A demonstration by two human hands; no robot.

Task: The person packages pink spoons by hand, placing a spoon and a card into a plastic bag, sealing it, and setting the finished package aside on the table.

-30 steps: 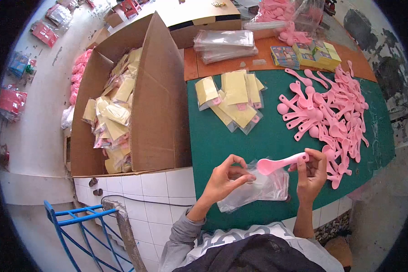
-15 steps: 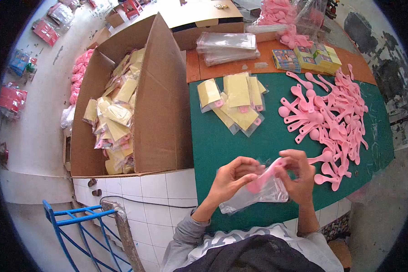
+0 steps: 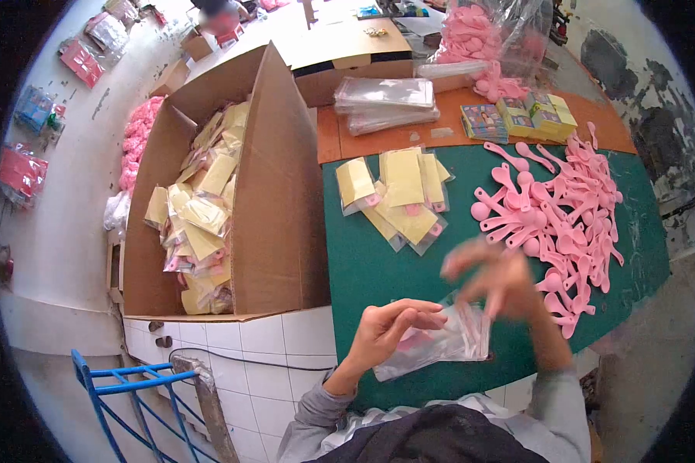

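Observation:
My left hand [image 3: 390, 332] is closed at the near edge of the green table, its fingers pressed together over a clear plastic bag [image 3: 394, 367]. Inside or under that plastic, a pink measuring spoon [image 3: 414, 340] shows partly, the rest covered by my fingers. More clear bags [image 3: 471, 339] lie flat just to the right. My right hand [image 3: 502, 282], blurred by motion, is above these bags with its fingers apart and nothing visible in them. A large heap of pink spoons [image 3: 571, 208] lies beyond it to the right.
Filled packets with yellow cards [image 3: 405, 177] lie at the table's back left. A tall cardboard box [image 3: 282, 208] of similar packets stands left. Behind are stacked clear bags [image 3: 386, 92], printed cards [image 3: 485, 122] and a sack of pink spoons [image 3: 471, 35]. A blue metal frame [image 3: 135, 380] stands front left.
My right hand has let go of the pink spoon and lifted away from the bag. The spoon now lies lower, under my left hand, which has moved down slightly. The camera view has tilted a little.

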